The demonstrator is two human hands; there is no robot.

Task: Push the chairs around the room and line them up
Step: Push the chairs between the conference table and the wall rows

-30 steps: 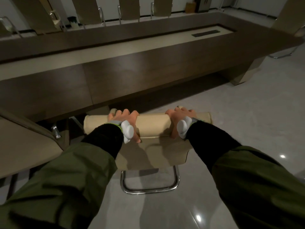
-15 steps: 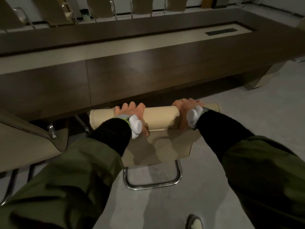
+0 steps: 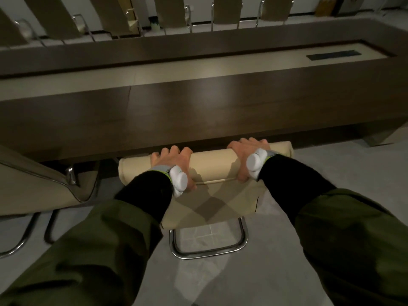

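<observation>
Gripping the padded top roll of a beige chair, both hands press it toward the long dark table in front of them. I judge the hold is on the top of the backrest because from there a push goes straight through the frame and the chair slides on its chrome base loop without turning. The left hand wraps the roll on its left part, fingers over the far side and thumb on the near side. The right hand does the same near the right end, so the two hands are well apart and the force looks even. Both are closed on the chair, not flat against it. Both arms reach forward and down, almost straight, in dark green sleeves with black cuffs, and each wrist wears a white device.

The top of the chair is just beside the table edge; the seat is hidden below it, so I think this chair is nearly in place. Left of the left hand stands another beige chair, close to the table too. Beyond the hands, across the table, a row of chair backs is lined up.
</observation>
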